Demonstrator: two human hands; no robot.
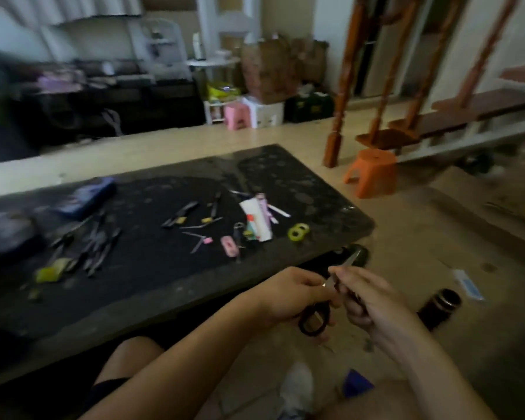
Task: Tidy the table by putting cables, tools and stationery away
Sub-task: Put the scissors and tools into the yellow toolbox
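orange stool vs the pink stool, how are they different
The orange stool stands on open floor just past the table's far right corner, beside a wooden post. The pink stool sits farther back, tucked against white boxes near the wall. The orange one looks larger in view, being nearer. Both stand upright.

5 o'clock: scissors (314, 321) blades mostly hidden under fingers (350, 281). 9 o'clock: table (152, 283) end smeared; I can't identify dark tool heap (94, 247) or blue pouch (85, 197) there.
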